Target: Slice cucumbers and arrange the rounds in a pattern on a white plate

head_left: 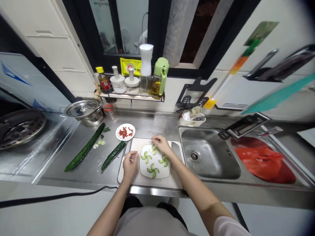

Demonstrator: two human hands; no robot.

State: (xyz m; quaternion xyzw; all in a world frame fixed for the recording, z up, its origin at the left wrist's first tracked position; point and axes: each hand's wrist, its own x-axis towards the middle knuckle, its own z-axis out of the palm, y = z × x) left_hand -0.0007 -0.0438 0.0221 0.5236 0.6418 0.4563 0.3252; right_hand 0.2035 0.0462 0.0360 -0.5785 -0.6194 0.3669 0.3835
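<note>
A white square plate lies on a pale cutting board at the counter's front edge. Cucumber slices on it are arranged in several pinwheel flowers. My left hand rests at the plate's left edge, fingers curled and touching the rim. My right hand sits at the plate's far edge over the top flower, fingertips pinched on something I cannot make out. A knife blade lies on the board to the right of the plate.
Two cucumbers and loose slices lie left of the board. A small plate of red berries sits behind. A lidded pot, a condiment rack and a sink with a red basin surround the spot.
</note>
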